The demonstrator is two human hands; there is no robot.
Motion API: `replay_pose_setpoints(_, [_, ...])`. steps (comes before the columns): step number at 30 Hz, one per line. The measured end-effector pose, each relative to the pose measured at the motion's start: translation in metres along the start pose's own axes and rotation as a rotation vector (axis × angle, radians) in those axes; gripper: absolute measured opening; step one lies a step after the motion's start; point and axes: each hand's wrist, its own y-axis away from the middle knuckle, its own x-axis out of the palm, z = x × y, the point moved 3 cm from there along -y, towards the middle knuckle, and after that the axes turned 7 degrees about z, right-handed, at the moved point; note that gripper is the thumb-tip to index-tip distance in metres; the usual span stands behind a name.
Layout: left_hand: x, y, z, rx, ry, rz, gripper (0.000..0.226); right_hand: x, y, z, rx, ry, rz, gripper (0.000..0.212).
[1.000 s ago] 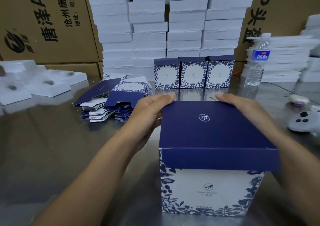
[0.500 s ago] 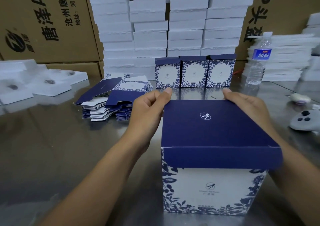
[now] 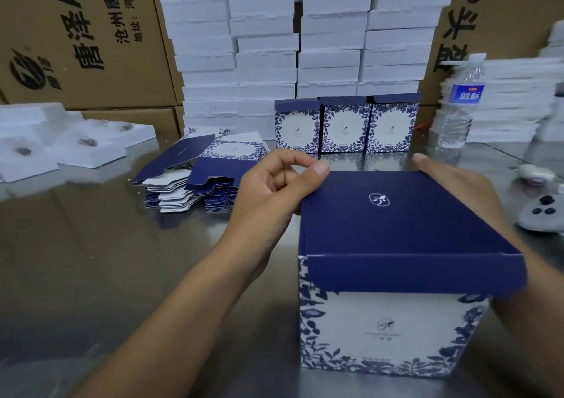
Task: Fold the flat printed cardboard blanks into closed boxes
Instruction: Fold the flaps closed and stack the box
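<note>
A shiny metal table fills the view, its surface mirroring what stands on it. Nearest, right of centre, stands an upright box with a navy lid and blue leaf print. Farther back on the left lies a fanned stack of flat blanks — navy flaps, white undersides. Behind it, three folded boxes stand side by side, touching, in front of tall stacks of white foam slabs. White foam trays lie at the far left. On the right are a water bottle, a grey controller and a small blurred white object.
</note>
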Motion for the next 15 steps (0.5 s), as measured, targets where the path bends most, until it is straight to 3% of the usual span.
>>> replay_pose_setpoints(3, [-0.002,-0.002,0.003,-0.012,0.048,0.017,0.02,0.0,0.002,0.003,0.013,-0.084,0.003,0.043])
replay_pose_setpoints(7, [-0.007,-0.006,0.006,-0.032,0.086,-0.026,0.019,0.014,0.003,-0.001,0.058,-0.324,0.122,0.022])
replay_pose_setpoints(12, [-0.01,-0.01,0.012,-0.047,0.228,-0.083,0.016,0.019,-0.007,-0.012,-0.009,-0.353,0.216,0.022])
replay_pose_setpoints(15, [-0.012,-0.011,0.015,-0.068,0.119,-0.102,0.02,0.022,-0.009,-0.014,-0.025,-0.328,0.248,0.032])
